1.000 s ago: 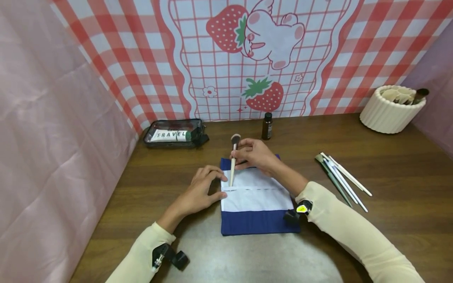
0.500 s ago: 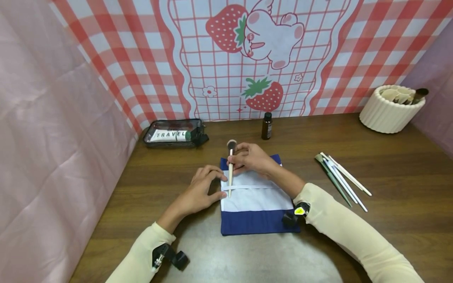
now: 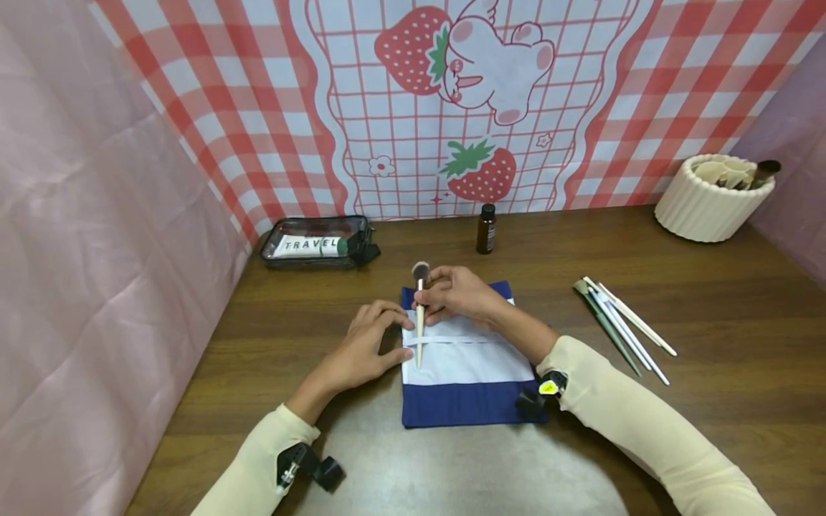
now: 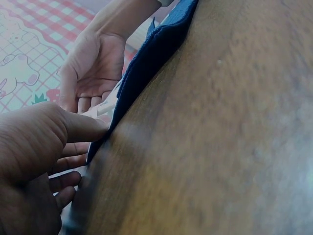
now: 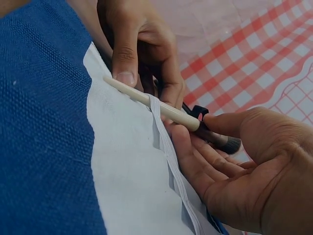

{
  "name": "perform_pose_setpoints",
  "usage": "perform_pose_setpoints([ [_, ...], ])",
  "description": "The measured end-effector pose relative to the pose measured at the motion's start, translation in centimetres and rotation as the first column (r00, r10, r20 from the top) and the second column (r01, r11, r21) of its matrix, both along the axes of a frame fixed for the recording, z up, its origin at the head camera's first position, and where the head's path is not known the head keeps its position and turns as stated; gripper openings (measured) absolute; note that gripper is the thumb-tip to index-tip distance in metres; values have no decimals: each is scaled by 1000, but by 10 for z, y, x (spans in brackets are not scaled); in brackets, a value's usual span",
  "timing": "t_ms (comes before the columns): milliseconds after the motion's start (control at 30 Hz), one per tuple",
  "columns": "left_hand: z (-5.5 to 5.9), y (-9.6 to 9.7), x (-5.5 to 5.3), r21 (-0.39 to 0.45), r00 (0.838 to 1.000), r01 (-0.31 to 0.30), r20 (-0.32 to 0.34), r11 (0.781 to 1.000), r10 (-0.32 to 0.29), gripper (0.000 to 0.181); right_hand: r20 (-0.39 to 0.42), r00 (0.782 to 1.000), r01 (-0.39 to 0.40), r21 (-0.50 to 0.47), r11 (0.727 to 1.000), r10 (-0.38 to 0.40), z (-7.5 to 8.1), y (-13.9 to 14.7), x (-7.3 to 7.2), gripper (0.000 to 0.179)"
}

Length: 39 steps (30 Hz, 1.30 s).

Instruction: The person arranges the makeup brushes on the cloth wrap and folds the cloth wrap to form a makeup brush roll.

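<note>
Now then, on the table [image 3: 290, 315] the wrap [image 3: 477, 364] lies open, its blue flap [image 3: 474, 405] along the near edge; the right hand [image 3: 461, 292] pinches the brush [image 3: 420, 319] close to its head, which pokes past the far edge. The left hand [image 3: 373, 344], thumb and forefinger spread, touches the left edge, thumb nearest the brush's tip. The handle runs nearly parallel to that edge, crossing under the band [image 3: 464, 340], white cloth between tip and flap.
</note>
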<state>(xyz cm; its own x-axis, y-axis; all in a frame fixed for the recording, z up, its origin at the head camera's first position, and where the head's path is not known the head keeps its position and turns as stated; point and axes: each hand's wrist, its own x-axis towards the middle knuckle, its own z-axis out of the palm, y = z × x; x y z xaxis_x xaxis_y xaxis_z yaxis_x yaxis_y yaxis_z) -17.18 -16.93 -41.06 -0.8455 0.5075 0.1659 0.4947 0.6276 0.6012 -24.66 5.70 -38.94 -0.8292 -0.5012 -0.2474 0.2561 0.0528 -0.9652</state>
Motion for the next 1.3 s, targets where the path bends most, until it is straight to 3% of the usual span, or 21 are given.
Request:
perform_pose_setpoints([
  [267,-1,0,-1,-1,1000,-3,-1,1000,3,37,17,999,-49,-63,997,50,-2,3,-1,42],
  [500,0,0,-2,-5,1000,-11,16,1000,11,36,41,999,-31,-128,991,36,-3,4,-6,37],
  [900,-2,0,-2,5,1000,-2,5,1000,2,38,60,995,-66,-130,989,74,-1,3,-3,27],
  [1300,-1,0,-2,-5,1000,-5,12,1000,5,36,32,991,-129,-69,989,131,-1,4,0,33],
])
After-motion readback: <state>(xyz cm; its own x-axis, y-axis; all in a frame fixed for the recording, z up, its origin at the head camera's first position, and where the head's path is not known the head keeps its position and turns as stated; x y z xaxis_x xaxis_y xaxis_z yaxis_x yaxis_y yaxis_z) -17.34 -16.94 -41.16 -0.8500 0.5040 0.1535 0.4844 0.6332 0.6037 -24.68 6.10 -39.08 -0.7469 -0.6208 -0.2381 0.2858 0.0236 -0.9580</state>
